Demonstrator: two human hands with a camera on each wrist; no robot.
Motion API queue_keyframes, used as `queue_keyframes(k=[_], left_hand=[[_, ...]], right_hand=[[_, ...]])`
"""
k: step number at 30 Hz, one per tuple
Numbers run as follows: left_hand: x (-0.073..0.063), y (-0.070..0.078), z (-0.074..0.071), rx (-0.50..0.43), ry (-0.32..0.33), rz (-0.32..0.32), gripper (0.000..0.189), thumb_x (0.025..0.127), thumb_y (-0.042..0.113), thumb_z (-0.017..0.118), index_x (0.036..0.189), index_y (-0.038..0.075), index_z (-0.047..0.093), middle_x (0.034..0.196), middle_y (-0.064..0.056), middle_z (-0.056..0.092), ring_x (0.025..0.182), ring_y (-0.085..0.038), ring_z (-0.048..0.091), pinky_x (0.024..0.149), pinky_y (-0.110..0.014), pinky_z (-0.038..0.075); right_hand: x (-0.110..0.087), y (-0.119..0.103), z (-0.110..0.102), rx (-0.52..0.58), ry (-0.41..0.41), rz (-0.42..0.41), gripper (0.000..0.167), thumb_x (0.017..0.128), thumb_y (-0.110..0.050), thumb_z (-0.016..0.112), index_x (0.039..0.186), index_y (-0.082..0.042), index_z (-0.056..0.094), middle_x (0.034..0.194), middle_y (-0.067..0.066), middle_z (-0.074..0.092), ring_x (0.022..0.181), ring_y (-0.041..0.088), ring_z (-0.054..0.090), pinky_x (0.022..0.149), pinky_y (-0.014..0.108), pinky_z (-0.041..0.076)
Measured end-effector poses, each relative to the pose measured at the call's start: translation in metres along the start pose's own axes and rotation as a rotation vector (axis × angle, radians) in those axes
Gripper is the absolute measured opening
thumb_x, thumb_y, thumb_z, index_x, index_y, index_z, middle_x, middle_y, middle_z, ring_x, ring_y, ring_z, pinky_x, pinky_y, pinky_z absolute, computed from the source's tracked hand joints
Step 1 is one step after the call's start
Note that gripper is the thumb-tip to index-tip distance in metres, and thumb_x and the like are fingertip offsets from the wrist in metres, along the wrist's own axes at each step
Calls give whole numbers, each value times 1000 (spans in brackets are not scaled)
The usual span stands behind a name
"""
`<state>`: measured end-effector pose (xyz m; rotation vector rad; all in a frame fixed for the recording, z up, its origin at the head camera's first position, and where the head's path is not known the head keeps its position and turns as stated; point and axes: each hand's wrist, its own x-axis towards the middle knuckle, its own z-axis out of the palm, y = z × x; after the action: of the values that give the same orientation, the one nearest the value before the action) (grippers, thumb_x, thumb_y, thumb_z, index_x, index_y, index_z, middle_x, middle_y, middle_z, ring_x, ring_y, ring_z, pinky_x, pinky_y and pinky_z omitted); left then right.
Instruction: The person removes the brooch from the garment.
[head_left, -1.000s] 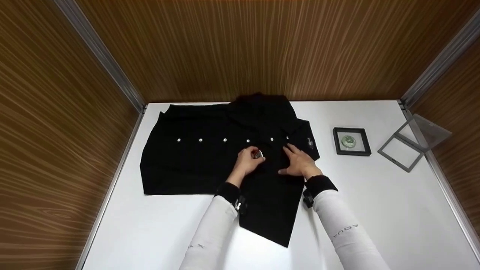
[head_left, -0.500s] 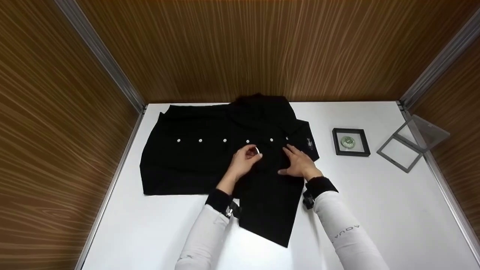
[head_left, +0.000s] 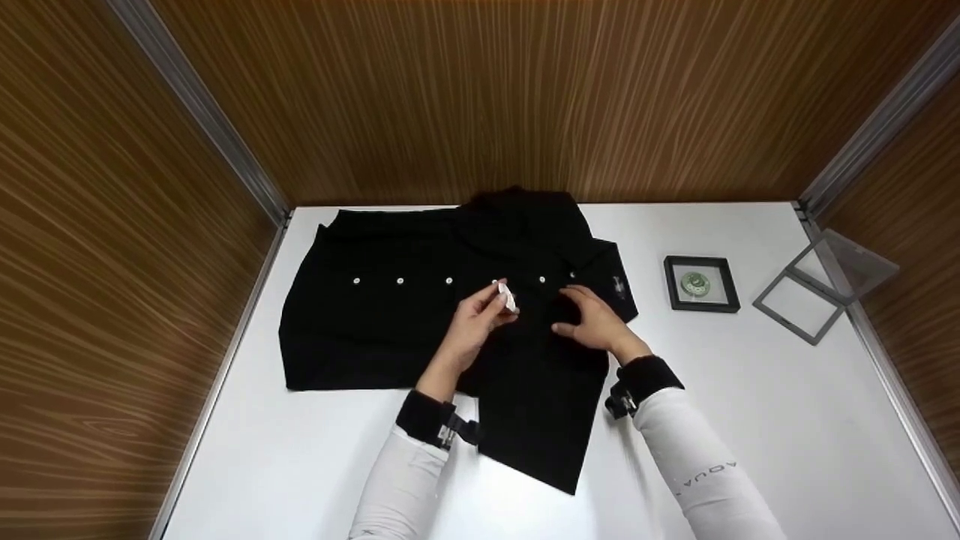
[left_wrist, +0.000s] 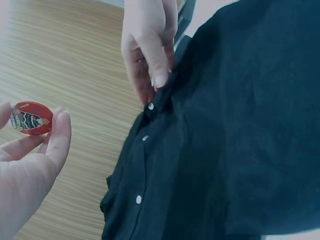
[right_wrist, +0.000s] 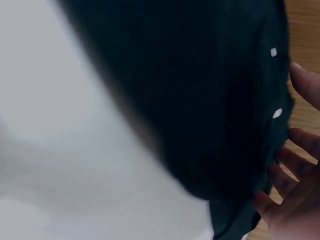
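A black button-up shirt (head_left: 390,322) lies spread on the white table (head_left: 750,420), with a row of white buttons (head_left: 400,281) across it. My left hand (head_left: 480,315) is raised just above the shirt's button line and pinches a small round badge (head_left: 508,295) at its fingertips; the left wrist view shows the badge's red printed face (left_wrist: 30,118). My right hand (head_left: 592,319) rests on the shirt near the collar, fingers loosely bent on the fabric (left_wrist: 150,55). In the right wrist view the right hand's fingers (right_wrist: 287,185) lie beside the dark cloth (right_wrist: 200,100).
A small black frame with a green round piece (head_left: 701,283) lies right of the shirt. Near the right wall stands an open grey clear-lidded case (head_left: 821,289). Wooden walls close in the table on three sides.
My left hand has lifted the badge off the shirt and turned it edge-on, moving slightly up. The right hand has drawn its fingers in a little on the fabric.
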<state>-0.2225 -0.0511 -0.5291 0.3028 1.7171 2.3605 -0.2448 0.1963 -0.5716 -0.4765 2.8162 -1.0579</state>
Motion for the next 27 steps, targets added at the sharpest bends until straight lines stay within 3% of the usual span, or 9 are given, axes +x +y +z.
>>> queue_keyframes(k=[9,16,23,27], left_hand=[[-3,5,2,-174,-15,-31,45,105,5,40,145,-14,31,110,-16,59,95,-25,65,92,-40,51],[-2,3,8,-264,55,-52,38,106,5,36,136,-17,42,114,-21,61,99,-28,66,92,-39,52],[0,-1,9,-218,145,-49,32,104,1,38,130,-17,46,115,-26,60,94,-30,69,88,-39,54],[1,-3,8,-108,216,-47,29,102,-2,42,127,-15,51,111,-22,63,85,-25,70,82,-38,57]], right_hand=[[-3,-39,0,102,110,-110,50,91,-19,71,133,3,55,132,18,57,124,33,52,105,45,39],[-3,-60,3,270,118,-136,41,95,-17,66,130,4,58,124,18,61,114,30,59,93,44,50],[-1,-66,6,343,155,-153,35,95,-13,65,125,5,61,118,16,63,107,27,62,85,38,54],[-2,-69,10,356,156,-160,31,95,-13,66,121,4,64,113,14,65,102,24,64,82,36,55]])
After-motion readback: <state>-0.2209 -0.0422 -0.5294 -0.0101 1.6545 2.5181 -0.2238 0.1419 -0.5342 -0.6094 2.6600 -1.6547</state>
